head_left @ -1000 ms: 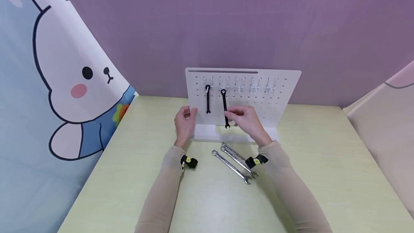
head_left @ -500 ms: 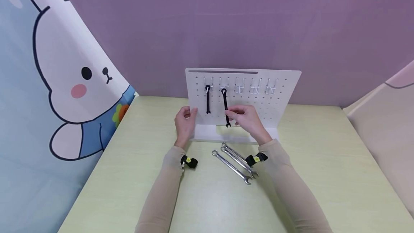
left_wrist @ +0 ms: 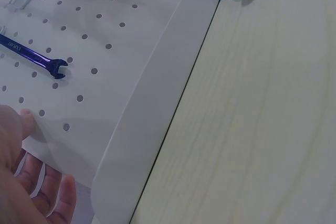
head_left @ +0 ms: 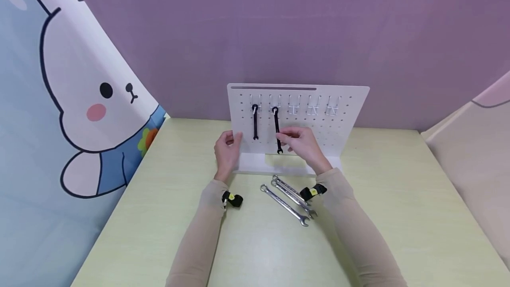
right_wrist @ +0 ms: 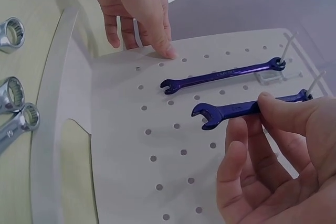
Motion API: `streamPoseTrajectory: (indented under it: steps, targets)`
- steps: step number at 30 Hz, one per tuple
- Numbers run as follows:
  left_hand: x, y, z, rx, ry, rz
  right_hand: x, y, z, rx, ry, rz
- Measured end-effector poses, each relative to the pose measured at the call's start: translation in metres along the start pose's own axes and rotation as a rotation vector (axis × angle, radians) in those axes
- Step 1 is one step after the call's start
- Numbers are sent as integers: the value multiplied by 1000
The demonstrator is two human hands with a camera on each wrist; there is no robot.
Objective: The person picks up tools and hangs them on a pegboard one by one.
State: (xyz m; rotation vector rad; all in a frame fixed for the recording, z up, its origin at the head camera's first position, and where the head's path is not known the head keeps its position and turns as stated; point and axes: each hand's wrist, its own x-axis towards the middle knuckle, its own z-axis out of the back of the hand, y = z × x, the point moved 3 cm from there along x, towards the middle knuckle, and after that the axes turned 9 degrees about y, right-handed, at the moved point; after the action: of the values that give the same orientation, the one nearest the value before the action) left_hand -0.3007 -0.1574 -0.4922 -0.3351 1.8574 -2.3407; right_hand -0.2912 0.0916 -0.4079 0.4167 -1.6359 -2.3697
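My right hand (head_left: 303,144) pinches a dark combination wrench (head_left: 276,124) between thumb and fingers, its open end pointing down. In the right wrist view a hook prong passes through the ring of this held wrench (right_wrist: 241,107). A second dark wrench (head_left: 255,123) hangs from the leftmost hook, beside it. My left hand (head_left: 228,152) holds the left edge of the white pegboard (head_left: 330,138), thumb on the front face and fingers behind the edge. Several silver combination wrenches (head_left: 283,203) lie on the table in front of the board.
To the right of the wrenches, several clear hooks (head_left: 312,106) stick out of the board. The board's base (head_left: 251,163) stands on the pale wooden table (head_left: 255,251). A purple backdrop (head_left: 279,34) rises behind, with a cartoon-printed cloth (head_left: 79,114) at the left.
The held wrench has risen slightly, and its ring now sits at the second hook with the prong through it. My left hand stays at the board's edge.
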Motion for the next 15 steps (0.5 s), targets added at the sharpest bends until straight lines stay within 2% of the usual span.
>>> streamPoseTrajectory:
  steps: [7,15]
  targets:
    - [-1,0,0,-3,-2,6,5,-6,-2,32,2,-5]
    - [-1,-1,0,4,-3,7,17,-16,-8,24,-71,28]
